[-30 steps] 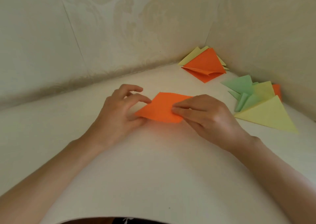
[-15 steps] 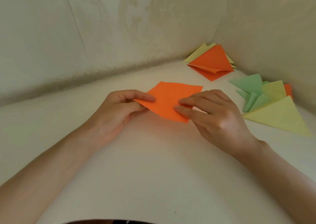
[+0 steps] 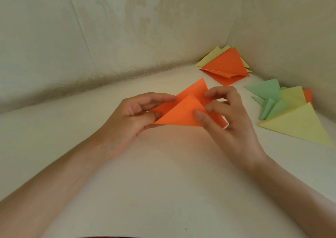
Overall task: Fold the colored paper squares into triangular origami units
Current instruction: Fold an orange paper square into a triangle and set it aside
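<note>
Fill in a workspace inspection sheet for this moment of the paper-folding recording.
Surface: pale tabletop, set into a wall corner.
Job's things: orange paper partly folded, with a triangular flap in front; orange and yellow sheets stacked in the far corner; folded green and yellow triangles piled at right.
Clutter: nothing seen.
Hands: left hand pinches the orange paper's left side; right hand pinches its right side, thumb on the flap.
Cables: nothing seen.
Surroundings: patterned wallpaper on both walls.

paper on table, folded units right
</note>
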### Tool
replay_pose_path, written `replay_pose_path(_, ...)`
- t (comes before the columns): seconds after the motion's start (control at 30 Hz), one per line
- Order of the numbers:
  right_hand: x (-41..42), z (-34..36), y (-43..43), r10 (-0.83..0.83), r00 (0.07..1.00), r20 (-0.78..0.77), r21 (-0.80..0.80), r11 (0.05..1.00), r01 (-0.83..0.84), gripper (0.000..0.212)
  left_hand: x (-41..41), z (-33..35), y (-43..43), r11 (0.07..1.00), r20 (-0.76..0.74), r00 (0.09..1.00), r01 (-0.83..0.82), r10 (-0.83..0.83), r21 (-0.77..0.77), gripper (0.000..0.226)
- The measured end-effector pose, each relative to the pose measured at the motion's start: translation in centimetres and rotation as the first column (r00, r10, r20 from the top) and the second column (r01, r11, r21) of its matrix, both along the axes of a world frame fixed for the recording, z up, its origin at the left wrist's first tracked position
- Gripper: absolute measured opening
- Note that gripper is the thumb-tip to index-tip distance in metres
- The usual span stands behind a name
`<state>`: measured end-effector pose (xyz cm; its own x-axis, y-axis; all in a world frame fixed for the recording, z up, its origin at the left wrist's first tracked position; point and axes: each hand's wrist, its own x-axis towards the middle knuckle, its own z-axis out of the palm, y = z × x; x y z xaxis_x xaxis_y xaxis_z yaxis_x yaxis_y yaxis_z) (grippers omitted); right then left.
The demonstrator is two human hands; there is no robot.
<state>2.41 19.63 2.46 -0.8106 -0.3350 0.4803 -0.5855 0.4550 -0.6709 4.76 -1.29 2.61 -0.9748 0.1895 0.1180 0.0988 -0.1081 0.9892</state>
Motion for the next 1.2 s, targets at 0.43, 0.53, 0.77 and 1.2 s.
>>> replay_pose_path(0.43, 0.6, 0.5, -0.8, -0.064, 0.956, 0.286, -0.293, 0.944, 0.151, 0.018, 0.4, 0.2, 1.2, 0.992, -0.088, 0.989, -0.121, 0.116, -0.046, 0.044)
replay_pose_path(0.53, 0.8, 0.4, -1.1, -0.041, 0.936, 0.350, -0.369, 0.912, 0.178, 0.028, 0.4, 0.2, 1.4, 0.984, -0.121, 0.981, -0.159, 0.149, -0.076, 0.032)
replay_pose_path(0.77, 0.3, 1.6, -0.6, 0.180, 0.793, 0.582, -0.497, 0.850, 0.172, 0.040, 0.5, 0.2, 1.2, 0.981, -0.146, 0.983, -0.130, 0.109, -0.141, 0.027)
replay_pose_path(1.2, -0.2, 1.0, -0.3, 0.214, 0.808, 0.549, -0.544, 0.825, 0.151, 0.023, 0.3, 0.0, 1.2, 0.969, -0.180, 0.963, -0.223, 0.203, -0.102, 0.026)
